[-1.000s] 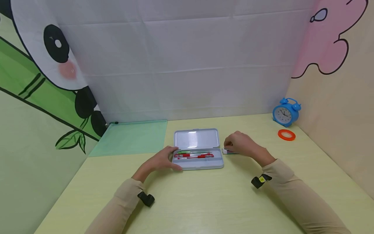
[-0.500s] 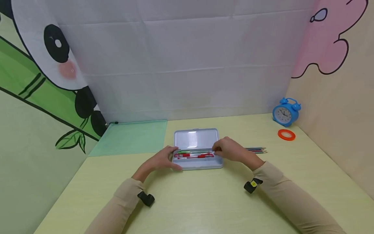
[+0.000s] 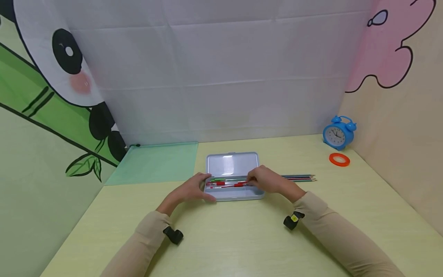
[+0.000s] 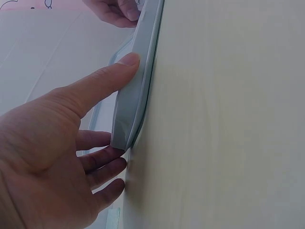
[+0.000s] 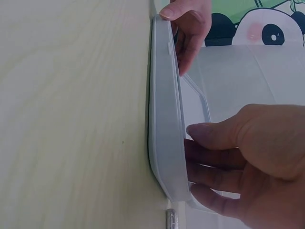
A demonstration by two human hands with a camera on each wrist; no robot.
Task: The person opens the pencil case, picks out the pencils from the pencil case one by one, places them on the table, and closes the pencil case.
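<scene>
A light grey pencil case (image 3: 228, 195) lies with its lid (image 3: 232, 163) folded back. Inside are a green pen (image 3: 219, 180) and red pens (image 3: 226, 186). My left hand (image 3: 191, 189) grips the case's left end; in the left wrist view the thumb (image 4: 112, 76) presses on its front wall. Over the right end, my right hand (image 3: 269, 180) reaches down to the right ends of the pens. The right wrist view shows its bent fingers (image 5: 214, 176) going past the rim; the case wall hides their tips, so I cannot tell whether they pinch a pen.
Several pencils (image 3: 299, 177) lie on the table to the right of the case, partly behind my right wrist. A blue alarm clock (image 3: 337, 134) stands at the back right, with an orange ring (image 3: 339, 159) in front. A pale green sheet (image 3: 159, 163) covers the back left.
My right hand has moved left from the pencils' near ends to the pens inside the case, leaving the pencils on the table. My left hand has stayed on the case.
</scene>
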